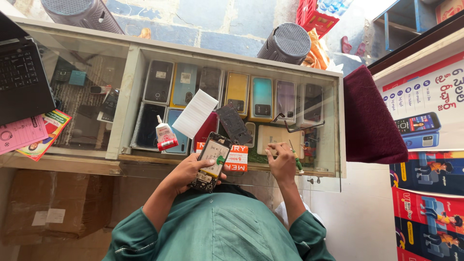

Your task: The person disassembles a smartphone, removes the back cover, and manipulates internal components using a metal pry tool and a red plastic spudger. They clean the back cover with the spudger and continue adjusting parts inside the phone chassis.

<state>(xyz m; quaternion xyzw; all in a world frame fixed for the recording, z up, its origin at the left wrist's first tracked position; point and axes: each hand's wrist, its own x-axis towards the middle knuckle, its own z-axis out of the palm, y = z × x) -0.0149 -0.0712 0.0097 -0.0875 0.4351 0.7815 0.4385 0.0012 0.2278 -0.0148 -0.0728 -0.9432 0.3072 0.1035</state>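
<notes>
Green sleeves (212, 232) fill the bottom of the view, and from them two bare forearms reach up to the edge of a glass display counter (121, 145). On the person's left, the left hand (191, 170) is closed around an opened smartphone (211, 162), its back cover off and its battery and circuit board showing; the fingers wrap the lower part and the thumb lies along one side. That phone's long axis runs away from the body, tilted slightly to the right, with its top end over an orange and white carton (236, 158) on the counter. Just beside it the right hand (282, 162) is curled shut on a small green-handled screwdriver (296, 159), whose shaft stands nearly upright at the outer side of the fist. So the tool lies to the right of the phone, near but not touching it, and the right hand is the one nearer the tool tip. A removed dark back panel (233, 124) and a white sheet of paper (195, 113) lie on the glass beyond the phone, with a white glue bottle with a red cap (165, 134) to their left. Rows of phones show under the glass.
</notes>
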